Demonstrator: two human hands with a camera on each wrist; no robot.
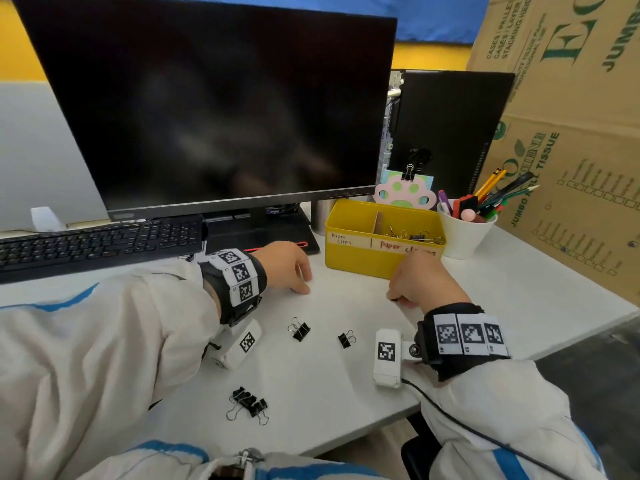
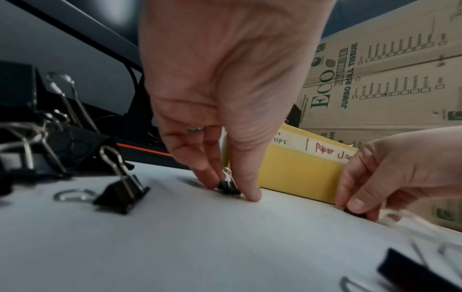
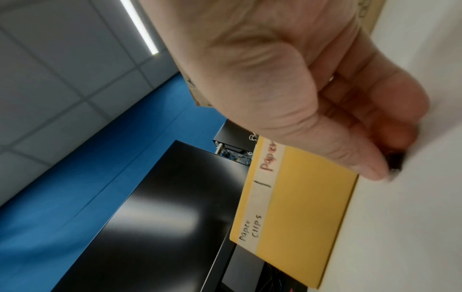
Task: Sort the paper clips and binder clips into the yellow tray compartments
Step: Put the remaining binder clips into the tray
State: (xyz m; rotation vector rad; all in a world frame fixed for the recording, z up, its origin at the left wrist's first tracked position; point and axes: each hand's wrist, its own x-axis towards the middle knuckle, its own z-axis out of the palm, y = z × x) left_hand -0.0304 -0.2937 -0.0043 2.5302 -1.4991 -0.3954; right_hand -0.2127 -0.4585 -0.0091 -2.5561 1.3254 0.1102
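The yellow tray [image 1: 349, 261] stands at the back right of the desk, split by a cardboard divider. Its right compartment holds several binder clips [image 1: 417, 236]; the left one shows nothing. My left hand [image 2: 232, 189] pinches a small black binder clip [image 2: 228, 185] on the desk, just left of the tray. In front of the tray, my right hand [image 1: 394, 299] pinches another black binder clip [image 3: 395, 160] against the desk. Two loose binder clips [image 1: 299, 330] [image 1: 346, 338] lie between my wrists, and a cluster of binder clips [image 1: 249, 403] lies nearer me.
A dark monitor [image 1: 214, 98] and a black keyboard [image 1: 97, 240] fill the back left. A white cup of pens [image 1: 464, 233] stands right of the tray, with cardboard boxes [image 1: 571, 133] behind it. The desk's front edge [image 1: 346, 441] runs close to the clip cluster.
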